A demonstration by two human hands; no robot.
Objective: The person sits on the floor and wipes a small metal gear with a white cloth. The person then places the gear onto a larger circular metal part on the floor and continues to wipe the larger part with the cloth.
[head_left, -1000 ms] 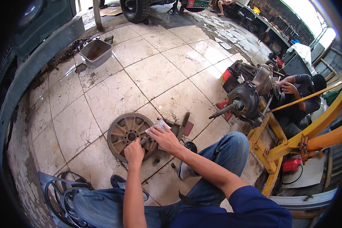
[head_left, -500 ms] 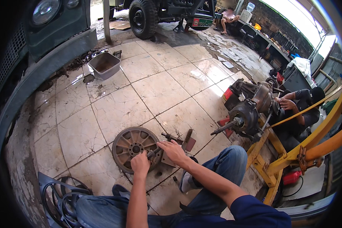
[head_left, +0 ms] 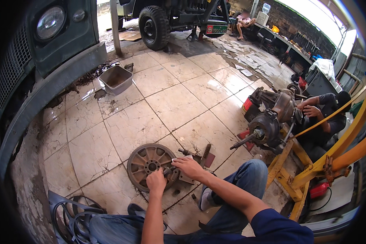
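Observation:
A rusty toothed flywheel (head_left: pixel 141 159) lies flat on the tiles in front of me. Over its near right part, my left hand (head_left: pixel 155 181) is closed round a short dark cylindrical metal part (head_left: pixel 166 172). My right hand (head_left: pixel 188 167) is just right of that part, fingers bent and pinched on a thin pale sheet (head_left: pixel 188 157), paper or cloth; I cannot tell which. Beyond the right hand lie a dark metal shaft (head_left: pixel 184 151), a long narrow brush-like tool (head_left: pixel 205 153) and a dark red block (head_left: pixel 210 160). A flat metal plate (head_left: pixel 186 179) is partly under my right hand.
To the right, an axle assembly (head_left: pixel 268 126) rests by a yellow stand (head_left: pixel 290 179), a co-worker (head_left: pixel 323 118) beside it. A grey tub (head_left: pixel 117 81) stands far left, near a vehicle's bumper (head_left: pixel 49 89). Black fan-like parts (head_left: pixel 71 213) lie by my left leg.
The view has shifted, so the scene sits lower and further right. My right hand has drawn slightly away from the dark part, and the pale sheet now shows at its fingers.

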